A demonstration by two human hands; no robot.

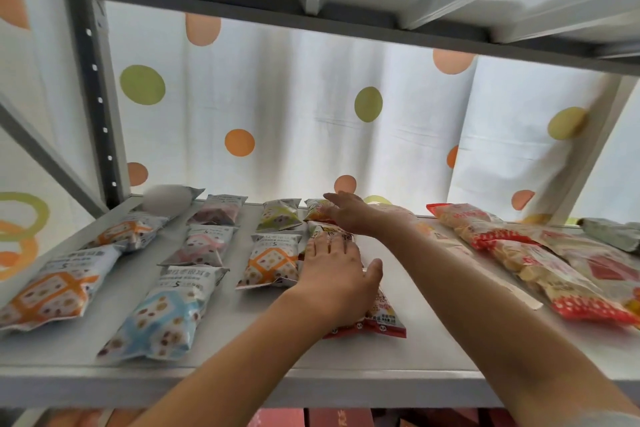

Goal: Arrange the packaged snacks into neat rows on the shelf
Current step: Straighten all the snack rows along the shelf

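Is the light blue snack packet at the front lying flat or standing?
Lying flat: the light blue snack packet rests face up on the grey metal shelf.

1. Shelf [433,350]: three front-to-back columns of snack packs on the left [188,274].
2. Fourth column [374,312] just right of them, under both hands.
3. Left hand [337,274] flat on it near the front; right hand [349,215] behind, towards the back.
4. Overlapping pile of packs [540,260] far right, well apart.
5. Curtain [294,107] behind the shelf.

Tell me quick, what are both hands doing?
Left hand: open, pressing flat on the red snack packet.
Right hand: open, fingers touching the back packet.
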